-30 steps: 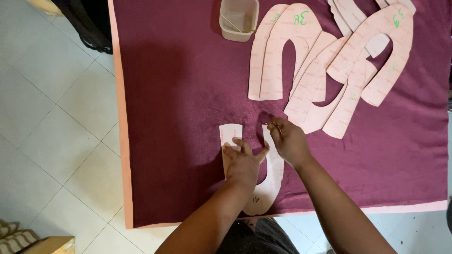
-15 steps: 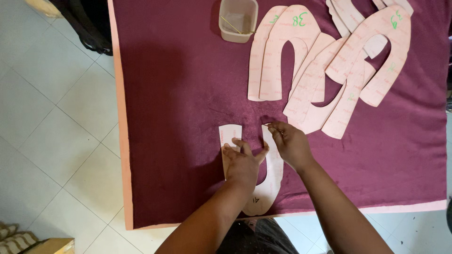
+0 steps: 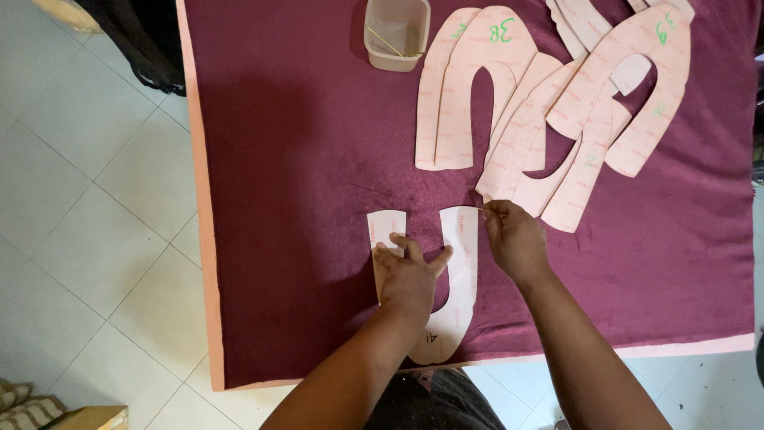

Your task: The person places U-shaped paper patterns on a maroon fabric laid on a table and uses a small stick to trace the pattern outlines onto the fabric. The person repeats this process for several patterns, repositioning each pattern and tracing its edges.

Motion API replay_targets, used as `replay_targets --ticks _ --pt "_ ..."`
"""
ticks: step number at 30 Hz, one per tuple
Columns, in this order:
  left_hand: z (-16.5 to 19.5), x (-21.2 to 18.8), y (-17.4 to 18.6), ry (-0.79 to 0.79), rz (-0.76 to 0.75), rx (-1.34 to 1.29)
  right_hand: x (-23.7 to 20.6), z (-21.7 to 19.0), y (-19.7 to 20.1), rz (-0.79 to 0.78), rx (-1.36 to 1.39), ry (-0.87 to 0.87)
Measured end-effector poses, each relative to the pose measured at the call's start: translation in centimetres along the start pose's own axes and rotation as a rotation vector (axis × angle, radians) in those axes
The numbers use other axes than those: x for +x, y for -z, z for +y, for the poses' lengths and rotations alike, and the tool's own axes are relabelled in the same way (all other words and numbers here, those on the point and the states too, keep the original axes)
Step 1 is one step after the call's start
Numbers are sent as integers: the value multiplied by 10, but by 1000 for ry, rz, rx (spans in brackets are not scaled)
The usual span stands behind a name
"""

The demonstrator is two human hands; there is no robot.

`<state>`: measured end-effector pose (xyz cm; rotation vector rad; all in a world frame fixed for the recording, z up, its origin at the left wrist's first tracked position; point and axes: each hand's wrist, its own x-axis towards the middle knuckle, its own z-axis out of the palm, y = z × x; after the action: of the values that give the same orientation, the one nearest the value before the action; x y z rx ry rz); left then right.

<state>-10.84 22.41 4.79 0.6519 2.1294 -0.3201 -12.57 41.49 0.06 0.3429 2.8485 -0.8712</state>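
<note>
The left hand point(image 3: 410, 275) presses flat, fingers spread apart, on the pale pink U-shaped card pattern point(image 3: 458, 271) lying at six o'clock on the maroon-velvet-covered worktop point(image 3: 302, 159), apparently pinning it steady. The right hand point(image 3: 513, 239), fingers pinched together on something too small to identify, works at its three o'clock edge.

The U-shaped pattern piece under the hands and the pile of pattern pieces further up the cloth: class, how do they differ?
The U-shaped pattern piece lies alone, pinned flat by the left hand, with the right hand at its tip; the pile of pattern pieces overlaps, untouched. The single piece looks paler, the pile pinker. Both are flat, U-shaped cut-outs on the maroon cloth.
</note>
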Motion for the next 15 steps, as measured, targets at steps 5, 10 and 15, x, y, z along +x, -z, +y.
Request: replay_targets --ticks 5,10,15 --pt "-3 -6 7 -16 12 20 -3 3 2 -47 74 -45" --pt "-3 -9 10 -26 -16 46 -5 -2 -2 -1 89 53" --pt "-3 -8 9 -14 -17 30 -7 -1 2 9 82 -7"
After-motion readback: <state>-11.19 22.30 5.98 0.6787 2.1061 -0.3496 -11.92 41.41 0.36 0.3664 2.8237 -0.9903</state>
